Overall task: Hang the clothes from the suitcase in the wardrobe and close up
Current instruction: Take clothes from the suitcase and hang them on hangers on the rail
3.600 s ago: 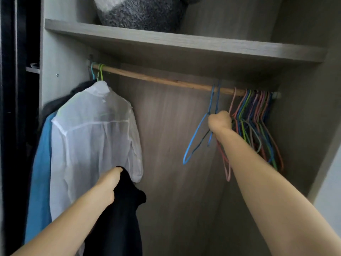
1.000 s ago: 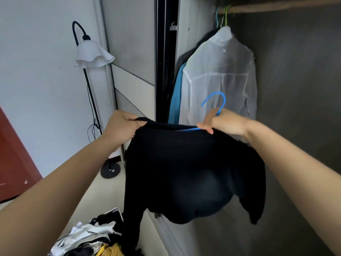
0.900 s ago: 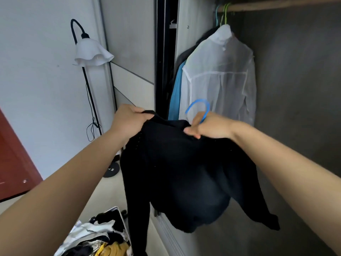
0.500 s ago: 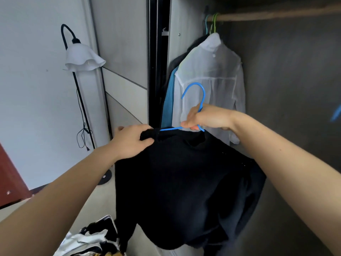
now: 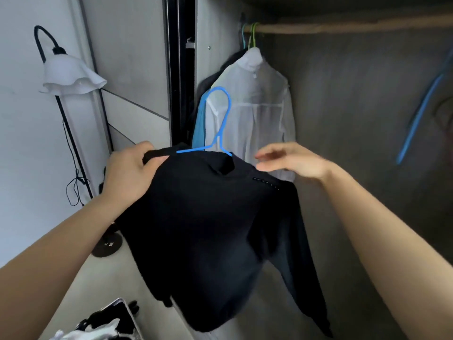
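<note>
Wardrobe rail [image 5: 343, 28] holds white shirt [image 5: 259, 114]; floor lamp [image 5: 71, 74] against wall [image 5: 19, 143].

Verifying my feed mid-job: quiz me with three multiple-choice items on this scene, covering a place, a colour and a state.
1. The white shirt hangs: A over a chair; B on the floor; C on the rail, left end.
2. The hanger in the black top is: A green; B blue; C pink.
3. The right hand is: A open; B gripping the hanger; C gripping the rail.
Answers: C, its hook sits over the rail; B, the blue hook rises from the collar; A, its fingers are spread, holding nothing.
</note>
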